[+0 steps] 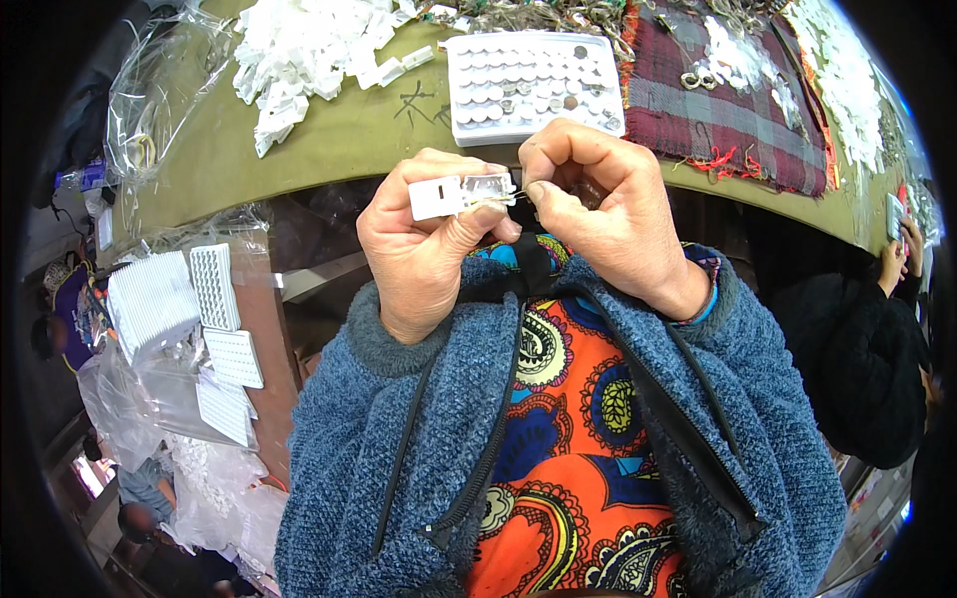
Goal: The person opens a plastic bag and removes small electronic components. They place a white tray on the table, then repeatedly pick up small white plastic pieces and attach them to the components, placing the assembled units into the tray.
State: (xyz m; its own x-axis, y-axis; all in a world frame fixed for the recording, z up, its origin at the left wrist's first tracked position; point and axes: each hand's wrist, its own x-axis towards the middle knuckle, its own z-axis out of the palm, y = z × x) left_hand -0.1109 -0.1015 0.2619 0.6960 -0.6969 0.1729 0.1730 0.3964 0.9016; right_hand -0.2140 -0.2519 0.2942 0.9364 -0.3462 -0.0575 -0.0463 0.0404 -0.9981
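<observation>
Between the thumb and fingers of my left hand (419,249) is a small white plastic casing (435,198), with a clear, see-through part at its right end. My right hand (613,209) is closed in a pinch at that end, its thumb and forefinger on a thin wire (520,193) that runs from the casing. Its other fingers are curled, and what lies behind them is hidden. Both hands are held close together in front of my chest, just short of the table's near edge.
Beyond my hands, a white tray (474,128) holds several rows of round pieces on the green table (339,164). White plastic parts (299,60) are heaped to its left. A plaid cloth (723,120) lies right. White trays (150,299) stand at left; another person's hand (894,264) is far right.
</observation>
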